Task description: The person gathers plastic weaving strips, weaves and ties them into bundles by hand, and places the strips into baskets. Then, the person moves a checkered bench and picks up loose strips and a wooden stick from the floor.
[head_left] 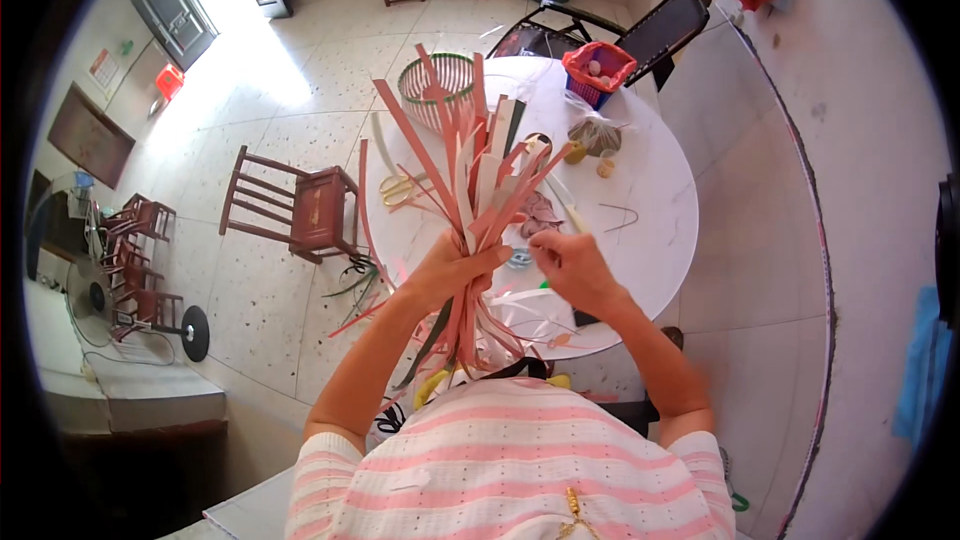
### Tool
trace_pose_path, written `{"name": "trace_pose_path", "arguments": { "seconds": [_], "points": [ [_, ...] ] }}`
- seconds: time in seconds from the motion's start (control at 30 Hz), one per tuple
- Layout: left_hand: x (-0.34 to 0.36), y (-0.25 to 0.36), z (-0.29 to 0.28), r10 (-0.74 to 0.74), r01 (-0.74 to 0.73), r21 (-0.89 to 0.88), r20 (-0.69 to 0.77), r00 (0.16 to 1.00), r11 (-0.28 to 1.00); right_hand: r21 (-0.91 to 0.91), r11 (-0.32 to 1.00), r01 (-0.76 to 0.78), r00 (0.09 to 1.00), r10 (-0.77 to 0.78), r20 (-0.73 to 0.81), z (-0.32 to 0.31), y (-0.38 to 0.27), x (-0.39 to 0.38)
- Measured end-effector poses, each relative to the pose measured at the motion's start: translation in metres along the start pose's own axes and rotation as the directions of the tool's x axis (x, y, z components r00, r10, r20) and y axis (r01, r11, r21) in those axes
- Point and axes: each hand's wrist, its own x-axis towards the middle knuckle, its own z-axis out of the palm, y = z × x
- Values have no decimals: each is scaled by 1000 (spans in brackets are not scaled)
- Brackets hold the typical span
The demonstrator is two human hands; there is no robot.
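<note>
A thick bundle of flat strips, mostly dusty pink with some white and a dark green one, stands upright over the near side of the round white table. My left hand is wrapped round its middle; strips fan out above the fist and hang loose below it. Just right of the bundle, my right hand has its fingers pinched together. Whatever they may hold is too small to make out. Behind the right hand lie a crumpled brownish-pink cloth and a light-blue coil.
The table carries a green-and-white woven basket, gold-handled scissors, a purple basket lined with red, a plastic bag and a bent wire. A wooden chair stands at the left, a folding chair behind.
</note>
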Motion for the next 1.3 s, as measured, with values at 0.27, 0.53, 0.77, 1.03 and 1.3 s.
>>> {"name": "trace_pose_path", "arguments": {
  "seconds": [0.27, 0.53, 0.77, 1.03, 1.3],
  "points": [
    [16, -6, -14, -78, 76, 17, 178, 981, 997, -379, 907, 186, 979, -139, 149, -33, -40, 10],
    [54, -103, 2, 216, -446, 677, 399, 891, 586, -502, 575, 646, 732, -277, 623, -59, -109, 32],
    [-12, 3, 35, -14, -274, 489, 506, 863, 828, 92, 966, 243, 716, -242, 655, -102, 45, 85],
    [34, -45, -22, 6, 14, 173, -118, 993, 985, 259, 780, -570, 727, 332, 601, -19, 30, -37],
    [60, -99, 8, 228, -309, 645, 209, 951, 698, -50, 871, 489, 646, -323, 692, -46, -85, 33]
  ]
}}
